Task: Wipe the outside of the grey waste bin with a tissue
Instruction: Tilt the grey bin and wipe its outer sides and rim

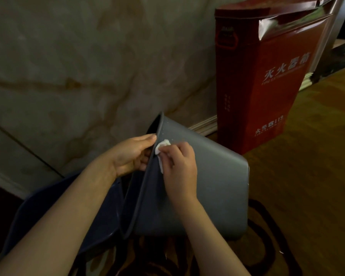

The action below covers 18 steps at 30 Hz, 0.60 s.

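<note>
The grey waste bin [213,184] lies tipped on its side in the middle of the view, its open mouth turned left and its base to the right. My left hand [130,155] grips the bin's rim from the mouth side, fingers curled over the edge. My right hand [179,168] presses a crumpled white tissue [161,147] against the bin's outer wall just below the rim. Part of the tissue is hidden under my fingers.
A tall red fire-extinguisher box [267,80] stands right behind the bin against the marble wall [78,66]. A dark blue container [68,212] lies under my left forearm. Patterned carpet [267,246] covers the floor below; wooden floor [317,146] extends to the right.
</note>
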### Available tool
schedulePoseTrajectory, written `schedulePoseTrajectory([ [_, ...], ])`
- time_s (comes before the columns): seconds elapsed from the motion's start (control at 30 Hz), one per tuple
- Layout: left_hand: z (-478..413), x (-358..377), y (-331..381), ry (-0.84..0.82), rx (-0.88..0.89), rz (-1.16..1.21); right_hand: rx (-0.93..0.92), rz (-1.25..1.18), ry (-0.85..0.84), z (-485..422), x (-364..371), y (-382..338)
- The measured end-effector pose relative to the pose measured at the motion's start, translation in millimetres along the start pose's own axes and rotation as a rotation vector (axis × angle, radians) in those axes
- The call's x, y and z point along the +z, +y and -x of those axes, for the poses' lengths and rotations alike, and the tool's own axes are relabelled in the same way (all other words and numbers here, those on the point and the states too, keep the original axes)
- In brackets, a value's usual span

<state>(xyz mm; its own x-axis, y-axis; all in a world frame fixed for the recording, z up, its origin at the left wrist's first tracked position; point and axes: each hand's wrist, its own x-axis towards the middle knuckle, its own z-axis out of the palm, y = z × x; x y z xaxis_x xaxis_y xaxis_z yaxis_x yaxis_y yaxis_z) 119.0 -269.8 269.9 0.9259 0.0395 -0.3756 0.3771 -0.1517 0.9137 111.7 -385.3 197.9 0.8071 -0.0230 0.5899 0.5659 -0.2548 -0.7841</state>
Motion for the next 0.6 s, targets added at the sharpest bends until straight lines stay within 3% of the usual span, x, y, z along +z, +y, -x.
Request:
schedulePoseTrajectory([
  [0.3,1.7,7.2,-1.9,-0.119,0.062,0.015,0.101,-0.129,0.022,-54.0,-5.9,8.6],
  [0.43,2.3,8.1,-1.3,-0.112,0.073,-0.011,0.151,-0.08,-0.017,-71.3,-4.5,13.8],
  [0.6,1.0,6.7,-3.6,-0.084,0.056,-0.015,0.357,0.032,0.088,-57.4,-22.3,53.6],
])
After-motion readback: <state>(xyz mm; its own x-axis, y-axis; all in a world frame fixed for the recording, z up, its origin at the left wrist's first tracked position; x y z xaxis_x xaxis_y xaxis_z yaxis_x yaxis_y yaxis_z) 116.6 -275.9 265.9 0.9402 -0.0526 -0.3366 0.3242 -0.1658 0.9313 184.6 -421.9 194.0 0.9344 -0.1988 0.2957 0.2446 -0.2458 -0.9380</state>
